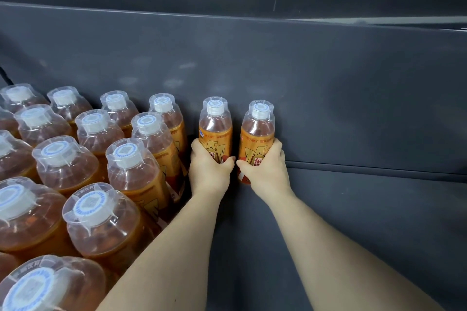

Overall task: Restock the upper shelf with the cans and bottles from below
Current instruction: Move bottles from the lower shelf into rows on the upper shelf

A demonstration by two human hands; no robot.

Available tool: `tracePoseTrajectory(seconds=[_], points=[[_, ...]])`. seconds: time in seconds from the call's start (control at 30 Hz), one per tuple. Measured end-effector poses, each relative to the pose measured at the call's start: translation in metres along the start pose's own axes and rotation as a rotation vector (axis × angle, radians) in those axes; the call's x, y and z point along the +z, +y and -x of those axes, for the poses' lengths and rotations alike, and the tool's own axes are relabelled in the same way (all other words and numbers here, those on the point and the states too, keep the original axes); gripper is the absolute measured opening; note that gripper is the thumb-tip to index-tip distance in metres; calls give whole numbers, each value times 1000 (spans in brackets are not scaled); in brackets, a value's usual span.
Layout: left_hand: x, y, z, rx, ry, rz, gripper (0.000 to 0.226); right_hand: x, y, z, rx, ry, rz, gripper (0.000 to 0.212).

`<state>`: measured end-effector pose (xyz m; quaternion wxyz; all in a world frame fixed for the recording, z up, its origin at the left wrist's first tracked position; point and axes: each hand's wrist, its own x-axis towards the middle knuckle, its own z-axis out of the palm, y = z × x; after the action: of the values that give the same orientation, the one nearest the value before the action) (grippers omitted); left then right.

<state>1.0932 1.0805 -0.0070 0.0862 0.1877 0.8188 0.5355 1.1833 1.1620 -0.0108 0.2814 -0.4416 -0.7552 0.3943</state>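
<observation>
Where the two bare forearms reach to the rear of the shelf, each hand holds one bottle.

Item 1: left hand (209, 168). Fingers curled round the lower half of the left bottle (215, 131), thumb across the label front.

Item 2: right hand (266, 170). Same grip on the right bottle (257, 134), thumb pointing toward the left thumb; the two thumb tips are just beside each other, and whether they touch cannot be told.

Item 3: the two held bottles. Both upright, side by side with a narrow gap, close against the back panel (328, 96). Amber liquid, orange label with printed characters, white cap under a clear plastic overcap. The right bottle's base shows below the thumb, where floor meets panel; whether either bottle bears its weight on the floor cannot be told.

Item 4: stocked bottles (96, 149). Same type, standing in close rows filling the left part of the shelf from back to front. The nearest of them, in the back row, is just beside the left bottle.

Item 5: shelf floor (366, 222). Dark grey, matte, showing to the right of and between the forearms.

Item 6: back panel. Dark grey, with faint pale smudges above the bottle caps; a lighter edge (227, 16) runs along its top.
</observation>
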Motion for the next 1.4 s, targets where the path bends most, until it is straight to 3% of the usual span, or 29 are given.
tracePoseTrajectory(seconds=[0.23,0.47,0.8,1.03,1.17,1.4], points=[[-3,3,1,-19,-31,20,77,-2,-5,2,21,-19,0,85],[-13,6,15,-59,-65,13,96,-14,-5,18,68,-68,24,97],[-30,18,59,-66,-108,-123,60,-48,-5,53,33,-229,273,69],[-49,17,101,158,-256,-507,50,-61,-3,84,-81,-318,496,65],[-61,17,123,279,-405,-720,64,-66,-9,110,-95,-352,607,67],[-85,5,155,406,-502,-814,71,-76,-12,164,-53,-342,721,65]])
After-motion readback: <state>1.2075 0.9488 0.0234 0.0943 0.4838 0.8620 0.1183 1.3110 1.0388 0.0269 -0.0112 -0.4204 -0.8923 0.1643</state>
